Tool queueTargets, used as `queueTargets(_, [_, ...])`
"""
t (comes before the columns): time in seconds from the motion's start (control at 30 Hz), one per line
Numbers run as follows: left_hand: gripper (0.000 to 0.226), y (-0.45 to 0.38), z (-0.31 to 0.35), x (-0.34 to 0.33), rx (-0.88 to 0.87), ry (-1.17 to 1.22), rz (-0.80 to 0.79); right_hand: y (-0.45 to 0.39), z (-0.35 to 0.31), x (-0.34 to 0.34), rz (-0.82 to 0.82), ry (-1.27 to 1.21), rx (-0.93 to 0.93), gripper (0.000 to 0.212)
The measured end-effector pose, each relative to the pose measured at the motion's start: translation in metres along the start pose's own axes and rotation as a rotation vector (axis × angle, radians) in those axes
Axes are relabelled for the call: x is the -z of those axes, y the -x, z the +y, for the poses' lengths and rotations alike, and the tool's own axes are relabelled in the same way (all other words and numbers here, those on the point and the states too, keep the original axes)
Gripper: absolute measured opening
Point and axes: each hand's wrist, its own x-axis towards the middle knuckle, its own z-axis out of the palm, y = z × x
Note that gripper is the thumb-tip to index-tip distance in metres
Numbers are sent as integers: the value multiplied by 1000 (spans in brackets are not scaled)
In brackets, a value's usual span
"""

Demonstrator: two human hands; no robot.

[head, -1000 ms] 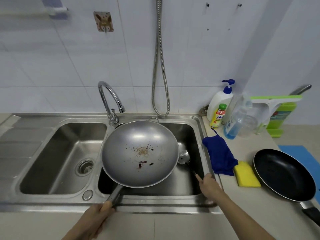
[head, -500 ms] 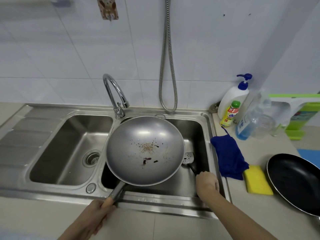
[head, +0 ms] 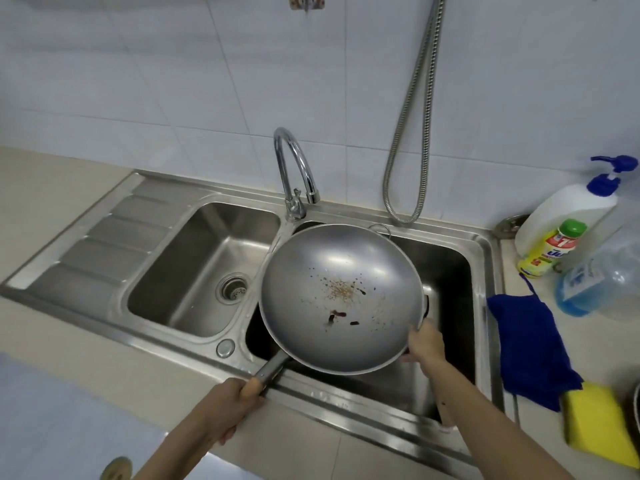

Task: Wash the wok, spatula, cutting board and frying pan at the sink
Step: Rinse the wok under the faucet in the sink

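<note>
A steel wok with food crumbs and dark bits inside hangs tilted over the right basin of the sink. My left hand grips its handle at the front edge. My right hand is down in the right basin against the wok's lower right rim, fingers closed around a dark spatula handle; the wok hides the rest of the spatula. Only a sliver of the black frying pan shows at the far right edge. No cutting board is in sight.
A chrome faucet stands between the basins, its spout over the wok. A metal hose hangs on the tiled wall. The left basin holds only its drain. On the right counter lie a blue cloth, a yellow sponge and soap bottles.
My right hand has moved in from the sink's front edge to the wok's right rim. The spatula's head has gone out of sight behind the wok. The frying pan has slid almost out of view.
</note>
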Motion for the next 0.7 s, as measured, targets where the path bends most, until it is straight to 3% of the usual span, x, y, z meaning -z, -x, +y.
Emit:
queueTargets(0.17, [31,-12,-1,9,29,-255,-20,-7,2,2,-13,43,54,8])
queueTargets(0.27, [46,-25,9,24,-19,-429,212,-11,3,3,-21,52,54,9])
queueTargets(0.37, [37,-49,34,49,-101,-329,390,-14,0,5,-55,82,27,10])
queueTargets(0.6, [11,-139,136,100,-438,-162,421,-26,0,7,-82,213,-24,19])
queueTargets(0.7, [30,-176,186,111,-577,-125,471,-34,6,4,-85,245,-52,18])
